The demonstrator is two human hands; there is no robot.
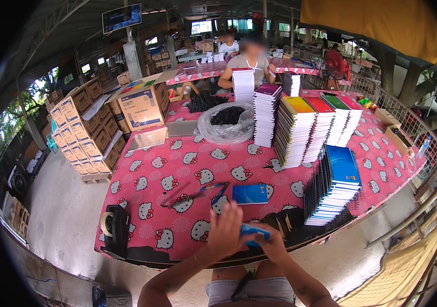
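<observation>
Both my hands meet at the near edge of the table over a small blue notebook (pixel 255 232). My left hand (pixel 224 233) lies flat over its left part, fingers spread upward. My right hand (pixel 272 244) grips its right end from below. Just beyond them a second blue notebook (pixel 249 194) lies flat on the pink cartoon-cat tablecloth (pixel 177 174). To its left lie black spiral binding coils (pixel 182 197) and a blue-handled tool (pixel 217 192). A leaning stack of blue spiral notebooks (pixel 333 184) stands to my right.
Tall stacks of coloured notebooks (pixel 305 125) fill the table's far right, next to a clear bag of black coils (pixel 227 120). A tape dispenser (pixel 114 227) sits at the near left corner. A person (pixel 249 64) sits across. Cardboard boxes (pixel 88 130) are piled at left.
</observation>
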